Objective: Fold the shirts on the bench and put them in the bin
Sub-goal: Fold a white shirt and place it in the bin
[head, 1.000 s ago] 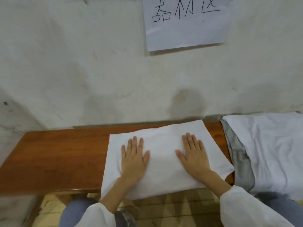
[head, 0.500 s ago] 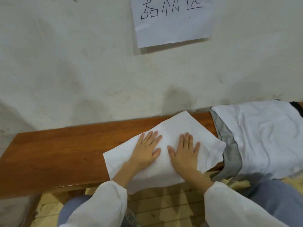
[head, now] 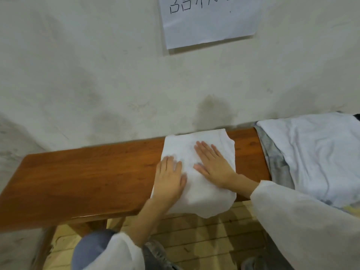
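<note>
Pressing left hand flat, fingers straight, onto left edge of folded white shirt; pressing right hand flat on its middle, nothing gripped. Lying across wooden bench, near edge drooping off front. Heaped at bench's right end: white shirt pile over grey shirt. Up on wall behind: paper sign.

Handwritten sign on the wall
The white paper sheet bears black handwritten characters, cut off at the top and unreadable.
</note>
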A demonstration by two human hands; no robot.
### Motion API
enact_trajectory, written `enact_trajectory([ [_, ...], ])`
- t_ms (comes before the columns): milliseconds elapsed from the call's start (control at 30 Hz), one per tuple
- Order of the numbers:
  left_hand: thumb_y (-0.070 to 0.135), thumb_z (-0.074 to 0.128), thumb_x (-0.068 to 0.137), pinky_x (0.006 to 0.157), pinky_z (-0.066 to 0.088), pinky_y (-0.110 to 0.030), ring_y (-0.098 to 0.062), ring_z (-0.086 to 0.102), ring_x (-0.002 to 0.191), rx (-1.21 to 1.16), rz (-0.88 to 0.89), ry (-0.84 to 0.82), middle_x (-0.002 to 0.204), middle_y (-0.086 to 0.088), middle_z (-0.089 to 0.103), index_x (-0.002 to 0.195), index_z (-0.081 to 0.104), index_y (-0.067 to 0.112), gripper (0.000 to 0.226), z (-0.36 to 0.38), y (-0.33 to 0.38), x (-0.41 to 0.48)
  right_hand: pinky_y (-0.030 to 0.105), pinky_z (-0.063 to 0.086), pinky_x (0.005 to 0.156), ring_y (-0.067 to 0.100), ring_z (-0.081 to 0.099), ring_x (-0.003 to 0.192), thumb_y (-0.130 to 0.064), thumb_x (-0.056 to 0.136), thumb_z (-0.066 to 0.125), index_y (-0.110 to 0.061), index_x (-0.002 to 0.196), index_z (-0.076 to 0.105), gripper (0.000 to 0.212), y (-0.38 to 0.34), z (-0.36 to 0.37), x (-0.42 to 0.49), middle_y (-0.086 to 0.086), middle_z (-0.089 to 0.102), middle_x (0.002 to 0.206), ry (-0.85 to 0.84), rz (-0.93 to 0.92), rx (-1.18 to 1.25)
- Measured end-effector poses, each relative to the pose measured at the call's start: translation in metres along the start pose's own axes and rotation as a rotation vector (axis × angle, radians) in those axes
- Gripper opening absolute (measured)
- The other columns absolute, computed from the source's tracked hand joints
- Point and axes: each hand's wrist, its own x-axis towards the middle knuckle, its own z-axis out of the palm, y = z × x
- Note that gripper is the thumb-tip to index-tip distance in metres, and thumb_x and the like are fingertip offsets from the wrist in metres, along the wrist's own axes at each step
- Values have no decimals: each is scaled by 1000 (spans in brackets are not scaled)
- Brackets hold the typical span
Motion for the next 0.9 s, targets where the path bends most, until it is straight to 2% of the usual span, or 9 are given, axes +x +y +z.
enact_trajectory([
  [67,41,21,91,115,18,-42,-32,32,139,-42,153,-81,148,-15,37,137,48,15,59,0,-10,23,26,-23,112,12,-23,141,-65,76,-18,-13,148,-14,88,4,1,-10,3,-17,157,37,171,72],
  [133,47,9,91,117,-7,-35,-22,2,147,-70,285,-169,159,-7,9,150,23,20,66,4,-19,39,31,-18,114,17,-21,143,-68,76,-15,-11,149,-14,92,12,3,-20,5,-19,157,-11,256,87],
  [167,50,6,91,116,-13,-32,-16,-8,146,-91,310,-203,160,-2,1,152,14,24,67,8,-21,42,32,-16,115,18,-20,144,-71,74,-18,-11,149,-13,97,16,6,-23,6,-19,157,-32,254,74],
  [267,57,2,89,116,-16,-31,-6,-20,142,-141,275,-251,160,4,-7,151,1,30,68,18,-20,39,34,-17,114,18,-21,143,-75,71,-20,-13,150,-12,101,19,8,-28,6,-19,157,-57,212,47],
  [467,62,-6,86,112,-22,-33,-12,-23,142,-129,121,-219,155,8,-19,149,-8,30,71,18,-5,0,34,-15,116,16,-22,143,-76,75,-12,-15,150,-11,96,16,12,-41,2,-20,156,-61,98,67],
  [600,63,-3,91,114,-15,-38,-18,-9,145,-130,83,-197,157,5,-6,151,4,27,70,20,2,-23,37,-11,119,16,-24,142,-75,81,-2,-18,150,-11,91,11,16,-57,-4,-25,153,-68,45,30],
  [733,60,15,98,113,19,-50,-29,27,141,-128,72,-224,153,-6,30,147,32,18,67,14,10,-40,42,-5,119,17,-25,142,-78,83,7,-26,149,-13,87,8,16,-72,-5,-28,152,-89,-10,-3],
  [800,63,19,96,110,27,-53,-30,33,139,-132,64,-221,151,-7,36,145,35,17,69,13,13,-47,45,-7,119,18,-27,141,-80,82,19,-35,148,-14,86,10,12,-74,-3,-27,154,-105,-54,-12],
  [900,72,31,87,108,28,-54,-31,34,137,-115,88,-240,149,-8,38,144,37,16,80,13,13,-54,43,-17,114,25,-26,141,-76,79,42,-35,148,-14,98,14,10,-75,5,-24,156,-140,-136,-101],
])
